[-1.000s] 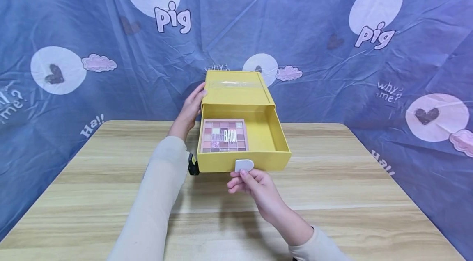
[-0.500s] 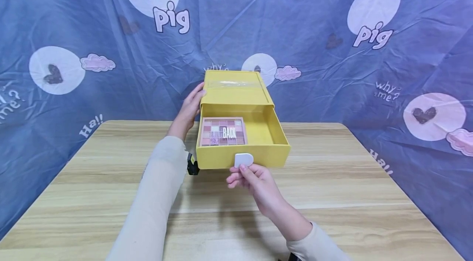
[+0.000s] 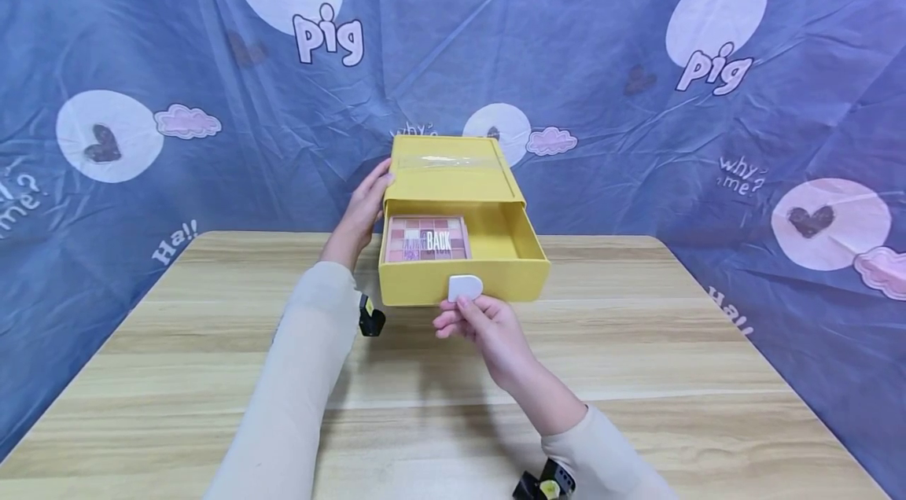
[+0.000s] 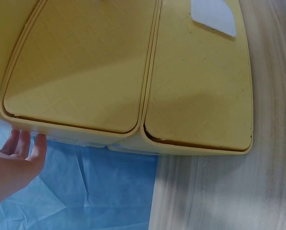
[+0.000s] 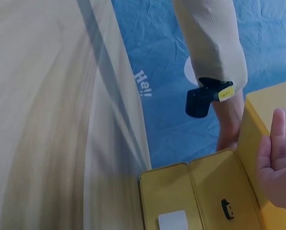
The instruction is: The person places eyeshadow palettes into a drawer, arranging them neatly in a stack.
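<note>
A yellow drawer cabinet (image 3: 453, 184) stands at the far side of the table, its top drawer (image 3: 418, 284) pulled partway out. An eyeshadow palette (image 3: 427, 239) lies in the left part of that drawer. With thumb and fingers, my right hand (image 3: 491, 335) pinches the white tab handle (image 3: 465, 287) on the drawer's front. My left hand (image 3: 361, 213) rests on the cabinet's left side, fingers extended; in the left wrist view its fingertips touch the yellow side. The lower drawers (image 4: 195, 91) appear pushed in.
A white tab (image 4: 213, 17) is on the lowest drawer, and a dark bracket-shaped piece (image 5: 227, 209) shows on the one above. The wooden table (image 3: 637, 374) meets a blue printed cloth (image 3: 602, 28) behind the cabinet. Black cameras (image 3: 546, 482) sit on the wrists.
The top drawer has slid back toward the cabinet, carrying the palette. My right hand has moved forward with the tab, while the left hand has stayed against the side.
</note>
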`<state>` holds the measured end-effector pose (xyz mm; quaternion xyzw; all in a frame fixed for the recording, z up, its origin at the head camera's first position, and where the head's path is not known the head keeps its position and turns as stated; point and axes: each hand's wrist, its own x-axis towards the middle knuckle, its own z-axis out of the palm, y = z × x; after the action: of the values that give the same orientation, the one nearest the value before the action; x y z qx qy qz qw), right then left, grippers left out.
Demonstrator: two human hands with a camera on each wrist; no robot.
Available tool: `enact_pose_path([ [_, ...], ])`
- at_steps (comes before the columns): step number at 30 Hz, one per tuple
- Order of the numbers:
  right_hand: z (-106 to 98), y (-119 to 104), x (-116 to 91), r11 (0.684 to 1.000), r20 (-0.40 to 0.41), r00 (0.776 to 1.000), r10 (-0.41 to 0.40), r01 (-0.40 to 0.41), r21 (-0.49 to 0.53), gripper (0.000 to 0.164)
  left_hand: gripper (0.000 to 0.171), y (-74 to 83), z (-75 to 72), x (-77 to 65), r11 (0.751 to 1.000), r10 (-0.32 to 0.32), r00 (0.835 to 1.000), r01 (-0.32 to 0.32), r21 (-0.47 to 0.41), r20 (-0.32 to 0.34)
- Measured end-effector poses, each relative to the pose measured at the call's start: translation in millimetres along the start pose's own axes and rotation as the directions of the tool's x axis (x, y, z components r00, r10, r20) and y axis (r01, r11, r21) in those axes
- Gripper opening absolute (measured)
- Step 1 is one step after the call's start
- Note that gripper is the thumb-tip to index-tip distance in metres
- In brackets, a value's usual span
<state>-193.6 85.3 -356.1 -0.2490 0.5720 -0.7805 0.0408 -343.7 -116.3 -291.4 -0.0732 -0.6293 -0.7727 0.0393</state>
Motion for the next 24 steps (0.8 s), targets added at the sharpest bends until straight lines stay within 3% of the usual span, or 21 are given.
enact_pose_path([
  [2,-1.2,0.7,3.1,1.000,0.000,1.000,-0.005,0.005,-0.005,0.038,0.048,0.0,-0.2,0.1,1.000,0.000,1.000,0.000,0.001,0.000],
  [7,14.0,-20.7,6.9,0.995,-0.114,0.989,0.098,-0.100,-0.012,0.043,0.049,-0.2,-0.2,0.4,1.000,0.004,1.000,-0.004,0.007,-0.001],
  [11,17.1,-26.6,15.1,0.985,-0.168,0.971,0.170,-0.167,0.030,0.027,0.049,0.1,0.1,0.4,1.000,0.004,1.000,-0.004,0.013,-0.001],
  [24,9.5,-20.9,37.1,0.985,-0.196,0.965,0.173,-0.166,0.053,0.025,0.048,1.1,1.6,-1.1,1.000,-0.003,1.000,0.003,0.007,-0.005],
])
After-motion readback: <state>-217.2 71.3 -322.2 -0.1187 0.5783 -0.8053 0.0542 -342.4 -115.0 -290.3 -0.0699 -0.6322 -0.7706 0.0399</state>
